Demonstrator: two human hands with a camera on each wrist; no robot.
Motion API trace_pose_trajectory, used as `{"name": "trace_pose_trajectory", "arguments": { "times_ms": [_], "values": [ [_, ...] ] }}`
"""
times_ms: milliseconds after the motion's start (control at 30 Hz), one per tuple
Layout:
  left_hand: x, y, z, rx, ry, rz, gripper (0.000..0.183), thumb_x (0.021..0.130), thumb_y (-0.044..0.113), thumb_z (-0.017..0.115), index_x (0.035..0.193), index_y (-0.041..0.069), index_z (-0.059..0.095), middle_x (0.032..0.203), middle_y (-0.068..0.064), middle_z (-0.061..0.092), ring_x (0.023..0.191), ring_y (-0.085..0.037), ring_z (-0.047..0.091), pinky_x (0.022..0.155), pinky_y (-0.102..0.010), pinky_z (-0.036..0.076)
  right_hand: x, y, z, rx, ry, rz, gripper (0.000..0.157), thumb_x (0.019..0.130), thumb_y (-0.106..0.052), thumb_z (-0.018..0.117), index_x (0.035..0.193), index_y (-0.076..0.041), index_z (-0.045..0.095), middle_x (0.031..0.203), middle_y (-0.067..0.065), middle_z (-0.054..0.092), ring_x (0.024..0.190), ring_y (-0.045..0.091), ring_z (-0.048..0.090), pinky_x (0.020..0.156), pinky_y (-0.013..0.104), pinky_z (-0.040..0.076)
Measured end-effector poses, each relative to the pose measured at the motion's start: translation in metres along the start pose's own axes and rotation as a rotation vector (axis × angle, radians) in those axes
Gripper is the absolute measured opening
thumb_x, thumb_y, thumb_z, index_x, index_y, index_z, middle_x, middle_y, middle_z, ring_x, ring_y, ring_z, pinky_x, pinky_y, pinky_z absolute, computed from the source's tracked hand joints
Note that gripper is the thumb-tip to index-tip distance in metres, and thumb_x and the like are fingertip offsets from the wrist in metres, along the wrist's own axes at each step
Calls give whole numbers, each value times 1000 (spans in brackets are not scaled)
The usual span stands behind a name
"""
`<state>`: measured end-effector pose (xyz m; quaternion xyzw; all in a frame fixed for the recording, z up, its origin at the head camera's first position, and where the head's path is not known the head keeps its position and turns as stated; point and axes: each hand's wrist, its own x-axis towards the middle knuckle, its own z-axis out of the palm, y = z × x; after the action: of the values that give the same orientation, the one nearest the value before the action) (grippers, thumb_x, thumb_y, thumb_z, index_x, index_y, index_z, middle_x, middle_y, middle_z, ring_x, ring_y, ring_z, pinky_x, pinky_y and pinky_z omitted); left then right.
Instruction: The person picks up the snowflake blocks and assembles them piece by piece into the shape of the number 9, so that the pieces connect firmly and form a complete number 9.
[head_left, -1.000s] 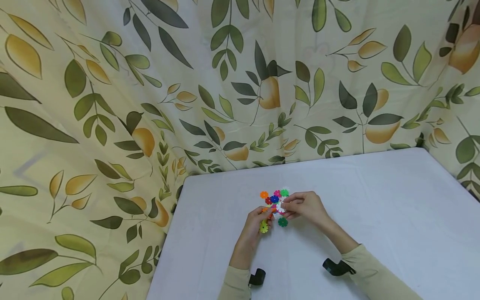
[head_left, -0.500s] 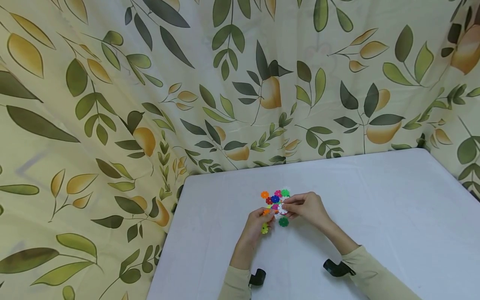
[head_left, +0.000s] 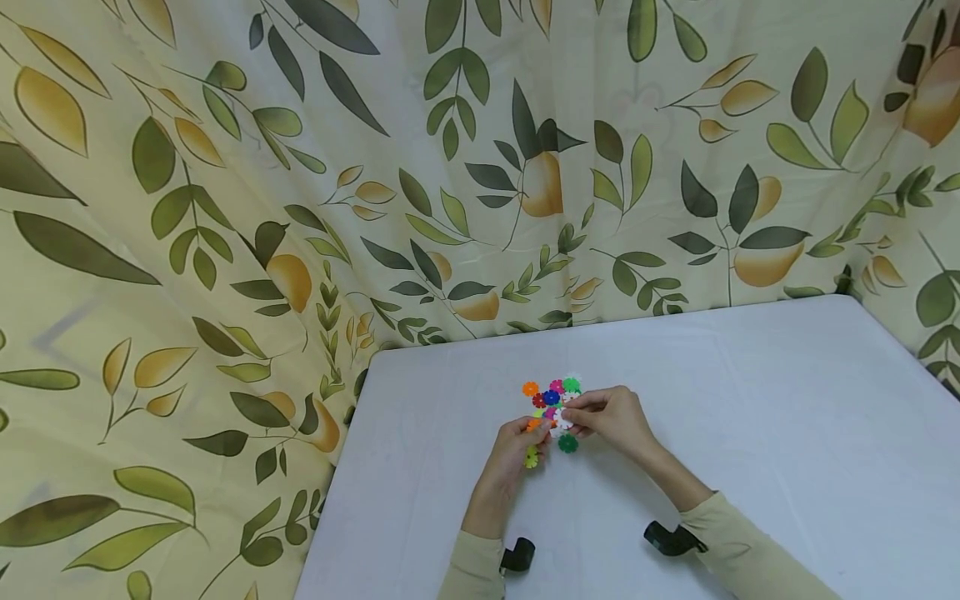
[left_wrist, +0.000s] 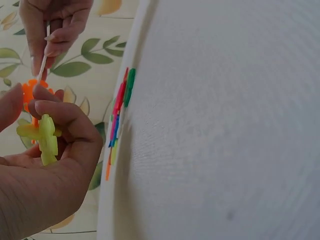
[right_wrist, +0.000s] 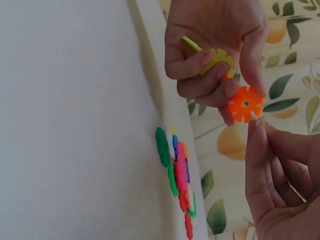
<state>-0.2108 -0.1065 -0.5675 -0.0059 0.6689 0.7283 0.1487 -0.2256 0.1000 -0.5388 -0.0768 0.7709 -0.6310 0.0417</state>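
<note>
My left hand (head_left: 512, 450) holds a joined cluster of notched plastic discs, seen up close in both wrist views. An orange disc (right_wrist: 246, 104) is pinched by its thumb and fingers. Yellow discs (left_wrist: 47, 140), set crosswise into each other, lie against the curled fingers below. Between its thumb and fingers my right hand (head_left: 618, 421) pinches a white disc (head_left: 561, 419). In the left wrist view the white disc is edge-on, its rim at the orange disc's edge. Fingers hide how far the two notches interlock.
Loose notched discs in several colours lie on the white-covered table (head_left: 712, 400) just beyond the hands, including a blue disc (head_left: 551, 397) and a dark green disc (head_left: 567, 443). A leaf-patterned curtain (head_left: 450, 208) hangs behind and left of the table.
Both hands stay nearly in place over the table. The yellow disc under my left hand has shifted slightly right and down, and the white disc remains pinched against the orange disc's side.
</note>
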Motion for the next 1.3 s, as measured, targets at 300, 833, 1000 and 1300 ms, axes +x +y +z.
{"name": "trace_pose_trajectory", "arguments": {
  "times_ms": [300,833,1000,1300],
  "values": [
    [1,-2,0,8,26,-27,30,101,23,69,108,-7,68,83,-2,62,74,-13,53,65,-23,48,-3,2,7,23,17,-14,16,88,-7,83,99,4,80,87,17,77,68,28,76,64,30,61],
    [0,-1,-10,-7,-17,1,19,108,23,55,116,6,58,94,-3,63,83,-16,58,76,-22,51,1,12,5,-215,-39,-91,21,100,-12,72,116,1,77,88,8,76,70,20,72,64,30,61],
    [3,-2,-10,-169,-32,-27,14,108,16,51,116,5,54,93,-8,63,79,-15,56,75,-21,52,0,21,7,-544,-114,-136,26,86,-11,86,112,-9,80,96,-1,74,84,16,64,73,33,57],
    [7,0,-8,-222,-30,-45,17,109,24,53,113,9,60,90,-6,57,78,-13,52,71,-18,49,-2,26,11,-652,-177,-204,22,77,-7,91,96,-8,79,89,-1,66,81,13,60,71,33,53]
  ]
}}
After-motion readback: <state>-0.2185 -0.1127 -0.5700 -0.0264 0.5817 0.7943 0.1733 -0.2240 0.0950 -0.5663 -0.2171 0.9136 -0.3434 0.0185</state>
